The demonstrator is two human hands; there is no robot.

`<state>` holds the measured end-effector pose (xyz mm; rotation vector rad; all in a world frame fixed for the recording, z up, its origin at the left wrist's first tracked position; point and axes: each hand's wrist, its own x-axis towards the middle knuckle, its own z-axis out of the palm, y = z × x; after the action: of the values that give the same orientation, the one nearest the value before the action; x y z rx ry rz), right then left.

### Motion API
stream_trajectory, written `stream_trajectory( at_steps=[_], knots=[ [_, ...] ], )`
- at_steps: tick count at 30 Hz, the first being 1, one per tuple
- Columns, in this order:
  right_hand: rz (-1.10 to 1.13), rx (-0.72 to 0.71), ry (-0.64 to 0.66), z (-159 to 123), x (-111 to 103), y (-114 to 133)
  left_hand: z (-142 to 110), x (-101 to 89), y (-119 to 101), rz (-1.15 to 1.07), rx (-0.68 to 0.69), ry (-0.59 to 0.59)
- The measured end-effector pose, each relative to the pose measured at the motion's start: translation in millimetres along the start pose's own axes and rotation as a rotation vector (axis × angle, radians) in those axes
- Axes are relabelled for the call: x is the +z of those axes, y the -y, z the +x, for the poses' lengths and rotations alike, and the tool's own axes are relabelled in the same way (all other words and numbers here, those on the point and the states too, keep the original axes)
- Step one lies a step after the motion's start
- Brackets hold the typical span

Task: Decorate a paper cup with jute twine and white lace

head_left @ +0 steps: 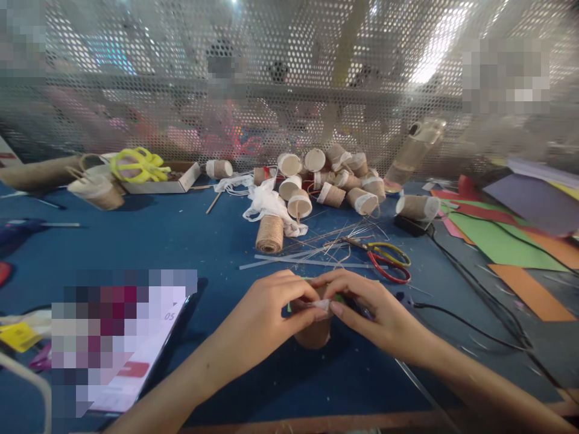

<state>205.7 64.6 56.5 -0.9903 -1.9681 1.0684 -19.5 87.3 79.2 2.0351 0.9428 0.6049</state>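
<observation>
Low at the centre, a small brown burlap-wrapped cup [313,335] stands between my two hands, its upper part mostly covered by fingers. A small white lace strip [322,304] lies at its rim. My left hand [271,304] pinches this strip between thumb and fingertips from the left. From the right, my right hand [364,301] pinches it too, fingertips close to those of the left. Just beyond them lie scissors [389,263] with one yellow and one red handle, clear glue sticks [307,260], thin wires and a twine spool [270,234].
Several wrapped cups [330,195] are heaped at the back, near white lace [266,202] and a bottle [416,150]. Left are a phone [149,355], a cardboard tray [181,181] and yellow scissors [138,165]. Coloured paper [506,241] and black cables [474,295] lie right.
</observation>
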Motion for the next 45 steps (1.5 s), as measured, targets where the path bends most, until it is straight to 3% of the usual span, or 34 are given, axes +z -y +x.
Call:
stream_trajectory(
  at_steps=[6, 12, 19, 24, 28, 34, 42, 45],
  knots=[
    [-0.014, -0.018, -0.009, 0, 1, -1, -1, -0.5, 2, -0.002, -0.007, -0.014],
    [-0.023, 0.004, 0.063, -2, -2, 2, -1, 0.7, 0, 0.020, 0.010, -0.016],
    [0.062, 0.099, -0.042, -1, 4, -7, -1, 2.3, -2, 0.027, -0.032, -0.008],
    [0.355, 0.247, -0.057, 0, -5, -8, -5, -1.9, 0, -0.020, 0.021, -0.063],
    [0.627, 0.292, -0.086, 3, -9, -7, -7, -5.5, 0, -0.135, 0.033, -0.140],
    [0.858, 0.329, -0.086, 4, -8, -7, -7, -8.1, 0, -0.357, -0.035, -0.144],
    [0.859, 0.329, -0.155, 5, -5, -7, -3, -4.8, -2, -0.642, -0.150, -0.013],
    [0.818, 0.274, -0.188, 5, -2, -8, -4, -4.7, -2, -0.609, -0.171, -0.027]
  ],
)
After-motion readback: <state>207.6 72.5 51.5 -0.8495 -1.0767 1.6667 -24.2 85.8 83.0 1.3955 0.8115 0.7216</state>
